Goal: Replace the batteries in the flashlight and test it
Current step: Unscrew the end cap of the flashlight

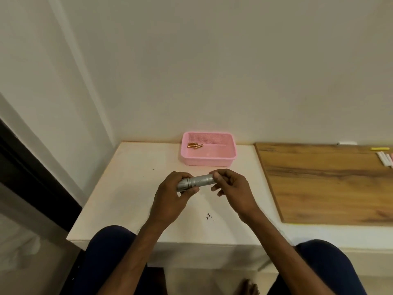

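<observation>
The left hand [172, 193] hides the head of the flashlight [196, 182], the right hand [230, 188] hides its tail; both grips are closed on it; the silver ribbed body lies level above the white table [131, 188]; batteries [194, 145] rest in the pink basket [231, 155] behind.

Your one head camera looks forward and down from above the near edge of the white table [131, 188], close over your hands, facing the wall [212, 71] behind its far edge.
</observation>
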